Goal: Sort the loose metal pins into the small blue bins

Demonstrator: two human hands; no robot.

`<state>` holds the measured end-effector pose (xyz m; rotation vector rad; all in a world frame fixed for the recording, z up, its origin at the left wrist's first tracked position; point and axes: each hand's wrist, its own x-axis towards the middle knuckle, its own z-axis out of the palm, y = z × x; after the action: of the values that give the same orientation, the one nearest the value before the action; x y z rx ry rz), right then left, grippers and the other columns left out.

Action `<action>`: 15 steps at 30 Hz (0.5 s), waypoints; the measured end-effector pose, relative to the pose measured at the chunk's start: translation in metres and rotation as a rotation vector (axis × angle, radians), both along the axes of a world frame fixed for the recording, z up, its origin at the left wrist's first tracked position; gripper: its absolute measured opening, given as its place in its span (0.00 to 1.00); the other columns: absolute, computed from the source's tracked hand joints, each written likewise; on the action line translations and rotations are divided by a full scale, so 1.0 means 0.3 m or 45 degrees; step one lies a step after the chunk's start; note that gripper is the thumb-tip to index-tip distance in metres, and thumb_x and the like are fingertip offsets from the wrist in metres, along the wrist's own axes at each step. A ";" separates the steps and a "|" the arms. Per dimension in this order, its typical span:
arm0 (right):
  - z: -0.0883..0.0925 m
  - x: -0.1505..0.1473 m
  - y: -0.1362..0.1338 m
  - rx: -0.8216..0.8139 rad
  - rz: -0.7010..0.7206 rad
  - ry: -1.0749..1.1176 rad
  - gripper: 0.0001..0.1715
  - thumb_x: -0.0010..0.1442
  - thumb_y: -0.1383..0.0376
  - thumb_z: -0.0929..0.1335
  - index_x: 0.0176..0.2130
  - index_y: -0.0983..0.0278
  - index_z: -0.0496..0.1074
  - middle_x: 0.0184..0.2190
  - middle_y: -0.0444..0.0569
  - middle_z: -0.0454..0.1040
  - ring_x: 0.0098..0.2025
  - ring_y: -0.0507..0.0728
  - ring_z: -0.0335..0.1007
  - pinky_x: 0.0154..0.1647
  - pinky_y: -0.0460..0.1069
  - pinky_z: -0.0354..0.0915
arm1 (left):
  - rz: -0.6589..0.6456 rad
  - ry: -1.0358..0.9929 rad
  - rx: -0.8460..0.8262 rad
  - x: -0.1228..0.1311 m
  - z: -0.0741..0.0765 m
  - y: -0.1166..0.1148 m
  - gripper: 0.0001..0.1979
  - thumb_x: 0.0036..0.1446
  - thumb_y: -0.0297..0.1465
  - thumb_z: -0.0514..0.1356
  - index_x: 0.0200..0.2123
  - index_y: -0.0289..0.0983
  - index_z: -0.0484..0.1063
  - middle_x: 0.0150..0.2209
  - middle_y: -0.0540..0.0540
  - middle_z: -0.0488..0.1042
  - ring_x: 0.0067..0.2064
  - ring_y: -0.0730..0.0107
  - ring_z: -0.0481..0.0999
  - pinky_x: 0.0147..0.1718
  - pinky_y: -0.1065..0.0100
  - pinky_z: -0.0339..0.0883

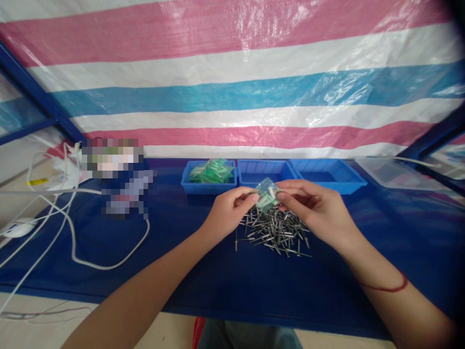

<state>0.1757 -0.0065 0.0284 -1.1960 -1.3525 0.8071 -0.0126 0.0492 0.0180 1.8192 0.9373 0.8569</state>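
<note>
Between my two hands is a small clear plastic bag with pale green and white pieces inside; what exactly they are is too small to tell. My left hand pinches its left edge between thumb and fingers. On the other edge, the thumb and fingers of my right hand are closed. Just below the bag, a loose pile of metal pop rivets lies on the blue table. Part of the pile is hidden behind the bag and my hands.
Behind my hands stand a blue bin of green bags, a middle blue bin and a right blue bin. A translucent lid lies farther right. White cables loop across the left side. A striped plastic sheet hangs behind.
</note>
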 end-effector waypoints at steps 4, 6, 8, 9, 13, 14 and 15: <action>0.002 0.009 -0.006 0.114 -0.043 -0.115 0.11 0.55 0.61 0.71 0.41 0.60 0.75 0.36 0.47 0.79 0.33 0.54 0.76 0.38 0.51 0.75 | -0.020 -0.063 -0.068 -0.006 0.025 -0.004 0.15 0.61 0.36 0.55 0.45 0.35 0.74 0.31 0.47 0.76 0.31 0.73 0.73 0.29 0.73 0.67; 0.004 0.016 -0.009 0.165 -0.067 -0.194 0.09 0.56 0.62 0.71 0.39 0.59 0.75 0.37 0.47 0.79 0.36 0.55 0.76 0.39 0.52 0.74 | -0.054 -0.173 -0.137 -0.001 0.026 -0.004 0.16 0.62 0.37 0.54 0.46 0.34 0.74 0.33 0.45 0.77 0.31 0.74 0.74 0.32 0.72 0.69; 0.007 0.020 -0.012 0.197 -0.053 -0.262 0.07 0.57 0.63 0.70 0.38 0.59 0.75 0.39 0.48 0.78 0.40 0.57 0.76 0.43 0.53 0.74 | -0.066 -0.266 -0.185 0.005 0.022 -0.003 0.18 0.62 0.39 0.54 0.46 0.34 0.74 0.35 0.43 0.77 0.32 0.74 0.75 0.35 0.70 0.70; 0.009 0.021 -0.013 0.207 -0.029 -0.286 0.07 0.57 0.63 0.69 0.38 0.59 0.75 0.41 0.48 0.78 0.42 0.57 0.75 0.45 0.54 0.73 | -0.057 -0.301 -0.196 0.007 0.020 -0.001 0.18 0.61 0.40 0.55 0.45 0.34 0.74 0.35 0.43 0.77 0.32 0.74 0.75 0.36 0.69 0.71; 0.015 0.017 -0.014 0.240 0.023 -0.354 0.08 0.58 0.64 0.68 0.40 0.59 0.74 0.45 0.48 0.77 0.47 0.58 0.73 0.52 0.56 0.68 | 0.096 -0.356 -0.098 -0.004 0.039 0.019 0.13 0.56 0.36 0.61 0.42 0.35 0.75 0.33 0.46 0.78 0.33 0.72 0.76 0.38 0.67 0.71; 0.015 0.017 -0.013 0.239 0.000 -0.379 0.09 0.58 0.63 0.68 0.41 0.60 0.74 0.45 0.48 0.77 0.48 0.58 0.73 0.52 0.56 0.68 | 0.159 -0.363 -0.033 -0.015 0.050 0.031 0.12 0.55 0.35 0.61 0.41 0.35 0.75 0.32 0.46 0.78 0.33 0.72 0.76 0.39 0.67 0.71; 0.016 0.018 -0.013 0.229 -0.028 -0.406 0.10 0.58 0.63 0.68 0.42 0.60 0.74 0.45 0.49 0.77 0.48 0.58 0.73 0.52 0.56 0.68 | 0.218 -0.363 0.032 -0.031 0.063 0.048 0.12 0.56 0.35 0.61 0.41 0.36 0.75 0.33 0.47 0.78 0.34 0.71 0.77 0.40 0.67 0.71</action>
<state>0.1811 -0.0104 0.0332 -1.2286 -1.6311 0.4789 -0.0218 0.0635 0.0368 1.6003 0.9085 1.2043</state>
